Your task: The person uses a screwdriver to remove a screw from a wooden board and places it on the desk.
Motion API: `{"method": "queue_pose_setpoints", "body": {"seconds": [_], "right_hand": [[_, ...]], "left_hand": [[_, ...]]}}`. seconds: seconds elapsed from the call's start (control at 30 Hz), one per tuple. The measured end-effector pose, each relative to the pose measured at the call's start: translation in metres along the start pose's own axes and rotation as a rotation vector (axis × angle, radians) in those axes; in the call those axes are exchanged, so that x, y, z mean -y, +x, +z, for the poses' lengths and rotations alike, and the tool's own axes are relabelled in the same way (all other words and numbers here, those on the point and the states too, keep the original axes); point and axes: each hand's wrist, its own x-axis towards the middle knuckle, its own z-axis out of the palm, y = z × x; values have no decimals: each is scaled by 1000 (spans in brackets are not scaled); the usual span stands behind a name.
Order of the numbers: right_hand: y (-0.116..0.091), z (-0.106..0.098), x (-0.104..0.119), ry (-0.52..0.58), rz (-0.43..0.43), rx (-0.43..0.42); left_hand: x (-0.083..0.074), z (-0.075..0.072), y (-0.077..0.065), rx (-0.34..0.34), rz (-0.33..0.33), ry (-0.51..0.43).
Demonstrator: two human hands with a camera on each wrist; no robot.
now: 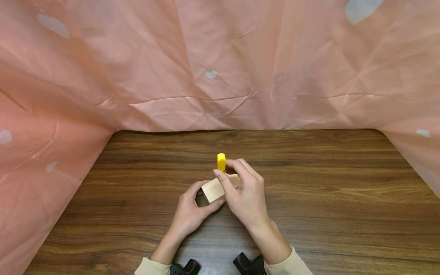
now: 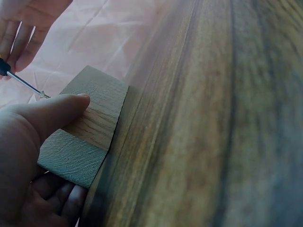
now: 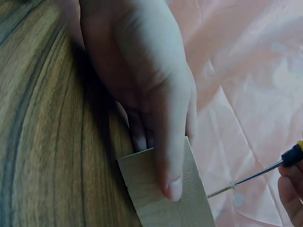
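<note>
My left hand [image 1: 190, 210] grips a pale wooden block [image 1: 214, 190] on the tabletop, thumb along its near side and fingers behind it. With thumb and forefinger, my right hand [image 1: 248, 194] pinches the yellow handle of a screwdriver [image 1: 221, 162] standing over the block. In the right wrist view, the screwdriver's thin metal shaft [image 3: 258, 173] runs from a dark collar to the head of a screw [image 3: 220, 191]. The screw's threaded end meets the block's top face, with much of its thread showing. The left wrist view has the thumb partly covering the screw.
A dark brown wood-grain table [image 1: 326, 191] lies beneath both hands. Pink curtain cloth [image 1: 240, 76] with pale spots hangs along its back and sides. Black wrist devices [image 1: 185, 267] sit at the cuffs near the front.
</note>
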Motion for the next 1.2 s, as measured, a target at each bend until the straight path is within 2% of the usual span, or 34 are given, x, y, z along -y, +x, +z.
{"method": "queue_pose_setpoints", "body": {"seconds": [0.4,0.8,1.2], "right_hand": [[-1,3,-4,-87,-158,-11],[3,-4,-4,-71,-119,15],[2,-5,-1,-88,-133,42]], "left_hand": [[0,-1,2,0,-6,-10],[0,0,0,12,-20,-11],[0,0,1,9,-20,-1]]}}
